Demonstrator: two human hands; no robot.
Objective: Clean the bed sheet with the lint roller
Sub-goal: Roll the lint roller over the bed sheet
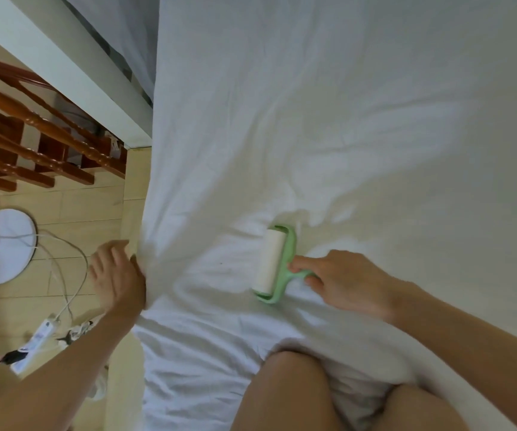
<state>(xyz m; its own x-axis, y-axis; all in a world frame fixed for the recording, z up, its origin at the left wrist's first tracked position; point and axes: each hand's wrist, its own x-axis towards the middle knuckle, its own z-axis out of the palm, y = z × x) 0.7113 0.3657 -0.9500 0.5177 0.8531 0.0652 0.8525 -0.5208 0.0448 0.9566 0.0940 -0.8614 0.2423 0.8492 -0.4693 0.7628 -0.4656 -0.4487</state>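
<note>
A white bed sheet covers the bed and fills most of the view, creased around the middle. The lint roller, with a white roll in a pale green frame, lies on the sheet near the front. My right hand grips its green handle from the right, one finger stretched along the frame. At the bed's left edge my left hand grips the sheet's border, and folds fan out from it. My knees rest on the sheet at the bottom.
Left of the bed is a wooden floor with a round white fan base, cables and a power strip. A brown wooden chair stands at the far left beside a white bed frame.
</note>
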